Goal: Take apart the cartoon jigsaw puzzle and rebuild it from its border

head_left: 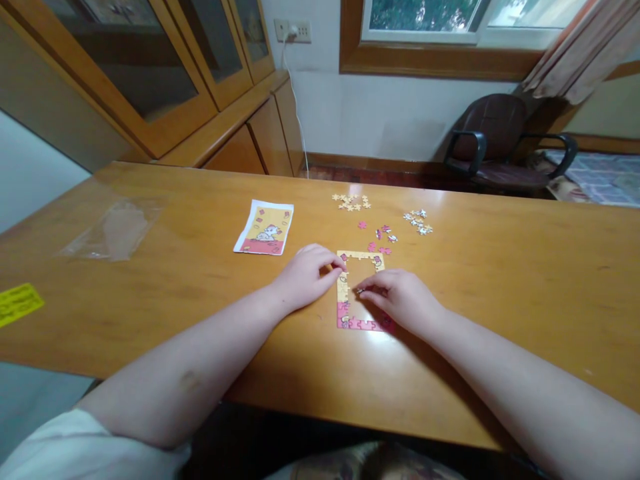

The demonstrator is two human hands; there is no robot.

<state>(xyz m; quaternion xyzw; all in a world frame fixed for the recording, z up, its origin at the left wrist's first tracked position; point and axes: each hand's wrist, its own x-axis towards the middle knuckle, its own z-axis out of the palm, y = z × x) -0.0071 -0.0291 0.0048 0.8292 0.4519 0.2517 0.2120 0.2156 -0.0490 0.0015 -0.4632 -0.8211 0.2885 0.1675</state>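
Note:
A jigsaw puzzle border (pixel 342 293) lies flat on the table, yellow above and pink along the bottom, with bare wood showing inside. At its upper left edge, my left hand (pixel 313 272) has thumb and fingertips drawn together against the border. My right hand (pixel 400 297) reaches over the right side, partly covering it. Between its thumb and fingers is a small puzzle piece (pixel 359 291), held near the inner left edge; its picture is too small to make out. Just beyond the border lie loose pink pieces (pixel 371 247) and a few white-patterned pieces (pixel 393 238).
Yellow pieces (pixel 353 202) form a pile farther back, with a whitish pile (pixel 419 221) to their right. A picture card (pixel 265 228) lies left of the border. A clear plastic bag (pixel 117 230) and a yellow label (pixel 20 303) are farther left. An office chair (pixel 495 140) stands beyond the table.

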